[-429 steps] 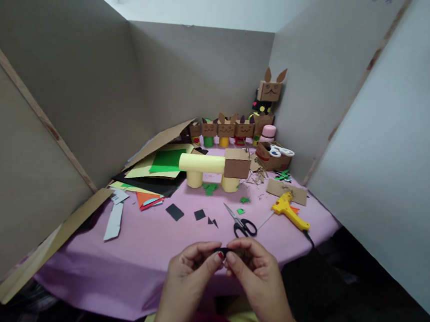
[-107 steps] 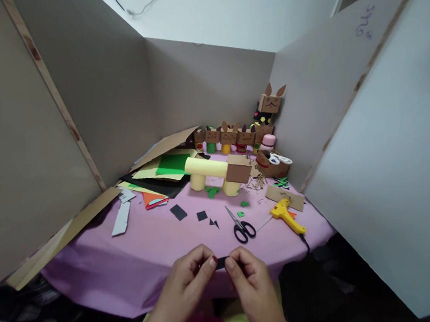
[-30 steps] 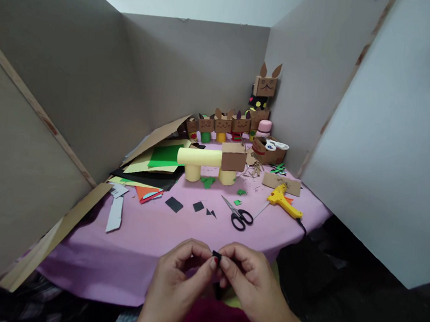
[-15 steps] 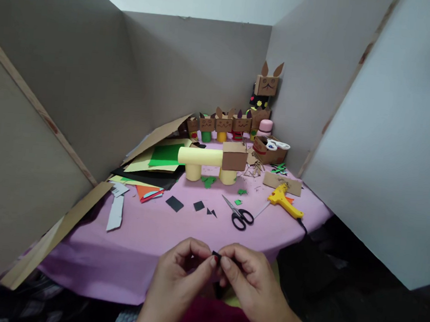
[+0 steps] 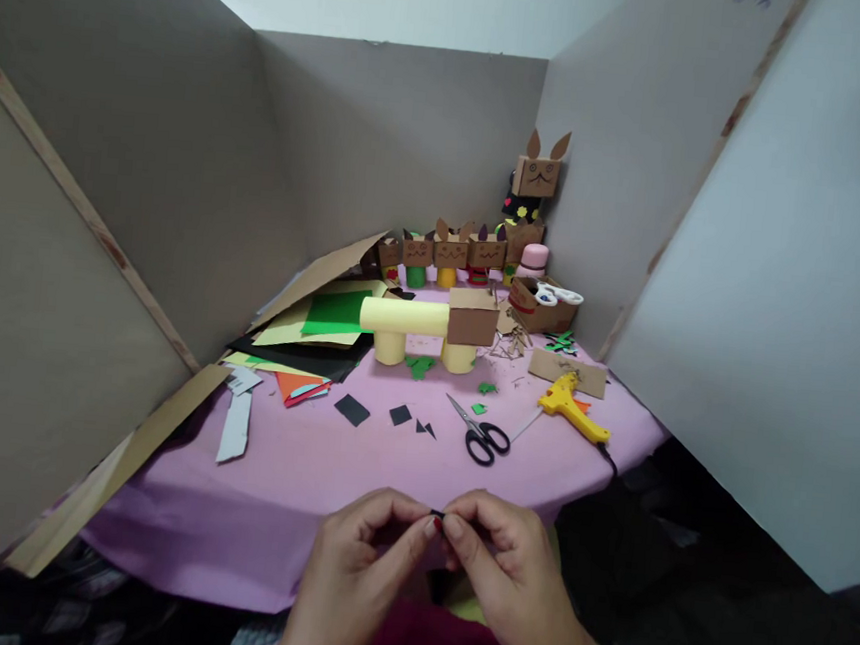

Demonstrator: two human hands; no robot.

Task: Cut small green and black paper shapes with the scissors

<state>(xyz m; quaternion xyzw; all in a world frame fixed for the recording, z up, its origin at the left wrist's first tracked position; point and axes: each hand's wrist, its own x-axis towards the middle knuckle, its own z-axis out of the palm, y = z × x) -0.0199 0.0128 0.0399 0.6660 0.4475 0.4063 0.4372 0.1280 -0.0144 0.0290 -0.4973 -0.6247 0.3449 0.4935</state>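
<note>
- Worktop: cloth-covered; both hands are held at its front edge.
- Left hand: thumb and fingers pinched on a small black piece, mostly hidden by the fingertips.
- Right hand: pinched on the same piece, its fingertips next to the left's.
- Hazard, in my judgement: a slipped pinch could drop the piece into the lap or below the front edge; its small size would be the cause.
- Uneven finger pressure could crease or tear it, if it is paper as it appears.
- Scissors: between the worktop's middle and its front edge, blades slightly parted, tips pointing away; a careless reach could meet them.
- Glue gun: lying near the right edge, front end at a cardboard strip. Whether it is hot cannot be told; if so, it could scorch or burn.
- Its cord runs over the right edge; a snag could pull the gun off.
- Black triangles: loose left of the scissors; easily brushed away.
</note>
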